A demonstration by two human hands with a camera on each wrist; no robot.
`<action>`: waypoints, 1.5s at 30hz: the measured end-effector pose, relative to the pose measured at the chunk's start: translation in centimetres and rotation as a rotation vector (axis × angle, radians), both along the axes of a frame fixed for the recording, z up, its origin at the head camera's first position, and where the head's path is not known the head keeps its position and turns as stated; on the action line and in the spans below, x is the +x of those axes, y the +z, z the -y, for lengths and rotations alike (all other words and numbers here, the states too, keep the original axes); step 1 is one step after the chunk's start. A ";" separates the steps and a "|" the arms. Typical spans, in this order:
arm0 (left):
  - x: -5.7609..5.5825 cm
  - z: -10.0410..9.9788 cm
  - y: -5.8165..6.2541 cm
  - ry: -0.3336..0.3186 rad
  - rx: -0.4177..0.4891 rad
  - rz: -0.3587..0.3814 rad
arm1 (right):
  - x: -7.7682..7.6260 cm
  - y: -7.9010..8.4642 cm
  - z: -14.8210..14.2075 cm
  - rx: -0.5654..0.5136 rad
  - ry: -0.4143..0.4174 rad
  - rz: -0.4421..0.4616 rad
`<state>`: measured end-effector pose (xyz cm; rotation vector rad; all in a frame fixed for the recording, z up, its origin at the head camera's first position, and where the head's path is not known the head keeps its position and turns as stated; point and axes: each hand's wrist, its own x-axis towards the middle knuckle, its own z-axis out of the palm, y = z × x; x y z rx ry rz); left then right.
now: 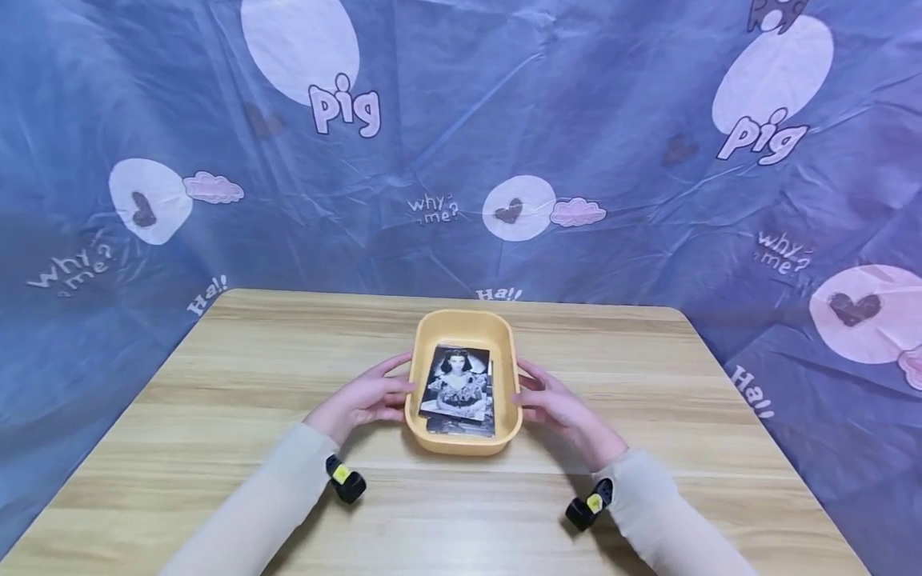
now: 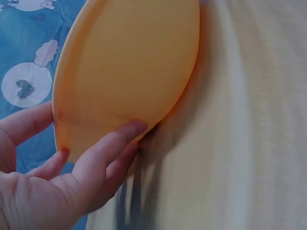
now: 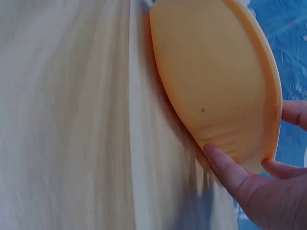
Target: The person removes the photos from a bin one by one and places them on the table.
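A yellow plastic bin (image 1: 464,445) with rounded corners is between my two hands near the middle of the table. Inside it lie black-and-white photo cards (image 1: 455,384); the top one shows a figure in a dress. My left hand (image 1: 367,400) holds the bin's left side, thumb at the rim and fingers spread along the outer wall. On the opposite side my right hand (image 1: 565,412) holds the bin in the same way. In the left wrist view, fingertips press low on the bin's wall (image 2: 129,62). A small dark mark (image 3: 203,110) shows on the wall in the right wrist view.
The wood-grain table (image 1: 252,360) has rounded far corners. A blue cloth (image 1: 432,144) printed with "pig" and "why me?" hangs behind it and along its sides. Black wrist cameras (image 1: 347,482) sit on both forearms, over light sleeves.
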<state>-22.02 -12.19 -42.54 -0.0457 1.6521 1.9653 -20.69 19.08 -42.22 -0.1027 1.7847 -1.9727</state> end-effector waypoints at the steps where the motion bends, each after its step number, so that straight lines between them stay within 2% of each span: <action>1: 0.4 0.4 0.0 0.004 0.004 0.000 | 0.1 0.0 0.4 0.007 -0.005 -0.003; 5: 1.7 1.9 0.1 0.028 0.000 -0.009 | 0.7 -0.2 2.2 0.040 -0.014 -0.004; 8: 2.3 2.9 0.2 0.058 -0.008 -0.015 | 0.9 -0.4 3.5 0.051 -0.003 -0.006; 12: 2.5 4.1 0.3 0.085 0.000 -0.007 | 0.7 -0.6 4.5 0.040 0.024 -0.020; 17: 2.4 4.3 0.3 0.066 0.043 0.005 | 0.3 -0.4 4.3 0.056 0.017 -0.017; 19: 2.3 4.2 0.2 0.068 0.051 0.006 | 0.3 0.1 4.2 0.089 -0.025 -0.014; 23: 2.3 4.2 0.2 0.070 0.050 0.008 | 0.1 1.7 4.8 0.165 -0.213 -0.073; 26: 2.3 4.4 0.2 0.065 0.044 0.004 | 0.3 3.2 6.4 0.123 -0.336 -0.144; 28: 2.4 4.4 0.3 0.065 0.036 0.002 | 0.5 3.9 7.7 0.058 -0.354 -0.166; 30: 2.4 4.5 0.3 0.066 0.031 0.001 | 0.6 4.4 9.1 0.031 -0.336 -0.155; 32: 2.4 4.6 0.4 0.065 0.031 0.001 | 0.6 4.3 10.4 0.014 -0.299 -0.126; 36: 2.4 4.5 0.4 0.063 0.039 0.005 | 0.3 3.4 11.9 0.051 -0.249 -0.060; 45: 2.5 4.4 0.3 0.071 0.008 -0.009 | -0.4 1.5 13.2 0.185 -0.304 0.005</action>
